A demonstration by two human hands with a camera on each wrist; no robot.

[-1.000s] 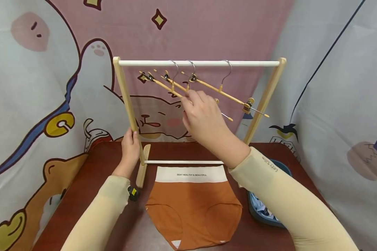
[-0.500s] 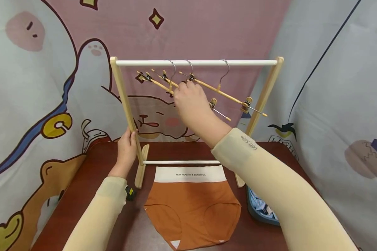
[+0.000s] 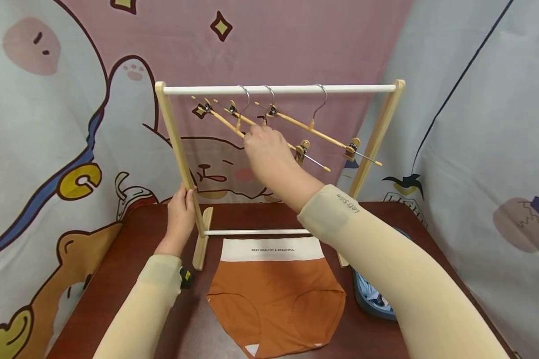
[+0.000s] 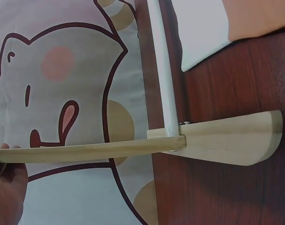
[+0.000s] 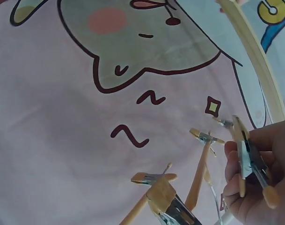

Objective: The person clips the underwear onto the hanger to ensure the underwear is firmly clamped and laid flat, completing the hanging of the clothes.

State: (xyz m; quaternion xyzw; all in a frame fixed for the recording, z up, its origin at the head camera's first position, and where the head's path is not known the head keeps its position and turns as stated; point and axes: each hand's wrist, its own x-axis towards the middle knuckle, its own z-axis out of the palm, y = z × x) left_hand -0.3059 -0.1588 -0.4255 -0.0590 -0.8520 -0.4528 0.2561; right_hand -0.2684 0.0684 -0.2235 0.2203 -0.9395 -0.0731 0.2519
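Note:
In the head view, a light wooden rack with a white top bar (image 3: 355, 89) stands on the table. My left hand (image 3: 179, 219) grips its left post (image 3: 172, 129), also visible in the left wrist view. Three clip hangers hang from the bar. With my right hand (image 3: 269, 152) I hold the right end of the leftmost hanger (image 3: 226, 121), around its metal-and-wood clip (image 5: 245, 161). The middle hanger (image 3: 247, 119) passes partly behind this hand. Farther right hangs the third hanger (image 3: 328, 135). Orange underpants (image 3: 276, 294) with a white waistband lie flat before the rack.
A blue basket (image 3: 375, 311) with folded cloth stands at the right, partly hidden by my sleeve. A small black-and-yellow object (image 3: 186, 277) lies by my left wrist. The rack's left foot (image 3: 202, 244) rests on the dark red table (image 3: 112, 279). A printed curtain hangs behind.
My right hand has shifted left along the hangers, uncovering the middle hanger's right clip. The leftmost hanger is now angled more steeply. My left hand stays on the post.

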